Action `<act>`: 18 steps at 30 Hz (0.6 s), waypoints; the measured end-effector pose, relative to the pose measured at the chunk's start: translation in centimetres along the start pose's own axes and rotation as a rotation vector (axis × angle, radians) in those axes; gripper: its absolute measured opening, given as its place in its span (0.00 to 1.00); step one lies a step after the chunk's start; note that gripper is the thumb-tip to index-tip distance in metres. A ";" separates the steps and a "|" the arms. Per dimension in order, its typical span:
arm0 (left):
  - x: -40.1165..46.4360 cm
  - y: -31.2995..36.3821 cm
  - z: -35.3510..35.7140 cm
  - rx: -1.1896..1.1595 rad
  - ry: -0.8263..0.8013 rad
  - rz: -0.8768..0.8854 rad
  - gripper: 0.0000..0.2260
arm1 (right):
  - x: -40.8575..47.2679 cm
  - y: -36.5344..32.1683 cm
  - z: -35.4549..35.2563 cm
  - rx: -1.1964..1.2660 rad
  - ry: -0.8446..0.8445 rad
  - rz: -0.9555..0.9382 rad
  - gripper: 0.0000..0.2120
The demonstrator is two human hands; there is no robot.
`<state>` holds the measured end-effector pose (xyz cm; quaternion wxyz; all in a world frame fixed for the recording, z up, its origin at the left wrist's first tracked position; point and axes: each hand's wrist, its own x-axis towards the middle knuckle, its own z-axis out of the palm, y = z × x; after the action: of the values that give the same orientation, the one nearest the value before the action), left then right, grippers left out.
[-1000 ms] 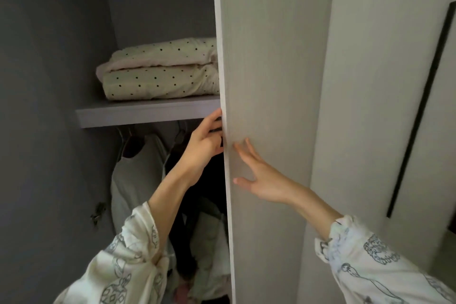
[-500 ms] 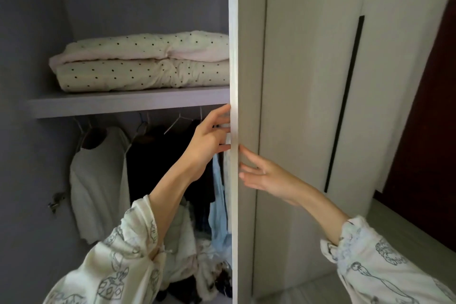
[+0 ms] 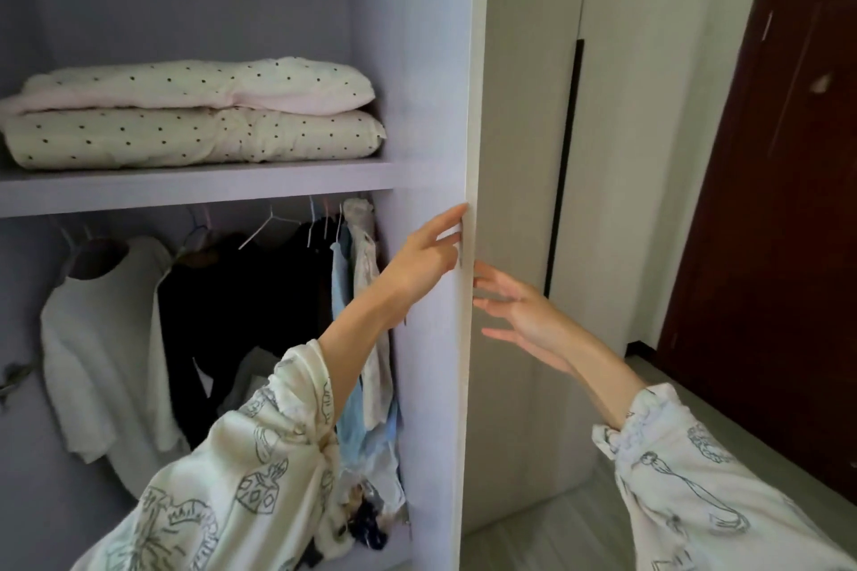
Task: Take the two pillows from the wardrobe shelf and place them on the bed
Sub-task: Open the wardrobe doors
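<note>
While the left hand [image 3: 424, 257] rests its spread fingertips on the inner face of the open wardrobe door [image 3: 433, 107], just at its front edge, the right hand [image 3: 519, 315] hovers beside that edge on the outer side, fingers splayed and gripping nothing. Both sleeves carry a line-drawn print. Two polka-dot pillows [image 3: 195, 116] lie stacked on the wardrobe shelf [image 3: 185, 188], well left of the hands (untouched). Clothes [image 3: 222, 315] hang below the shelf

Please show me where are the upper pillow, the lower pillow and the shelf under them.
upper pillow [image 3: 199, 83], head view, its top face.
lower pillow [image 3: 195, 137], head view, its front side.
shelf [image 3: 195, 192], head view, its front edge.
</note>
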<state>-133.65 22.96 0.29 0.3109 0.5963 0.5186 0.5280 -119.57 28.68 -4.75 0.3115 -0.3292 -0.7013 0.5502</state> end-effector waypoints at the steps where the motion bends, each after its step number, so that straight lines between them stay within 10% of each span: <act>1: 0.3 0.0 0.4 0.005 -0.010 -0.005 0.28 | -0.1 0.1 -0.4 0.016 0.015 0.003 0.24; 18: 1.6 -3.7 -8.3 0.191 0.164 -0.041 0.16 | 6.6 -3.1 4.1 -0.238 0.132 -0.206 0.12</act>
<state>-142.74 24.01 -0.53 0.2199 0.5674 0.6022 0.5167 -127.13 31.06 -2.02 0.3705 -0.3254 -0.7696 0.4057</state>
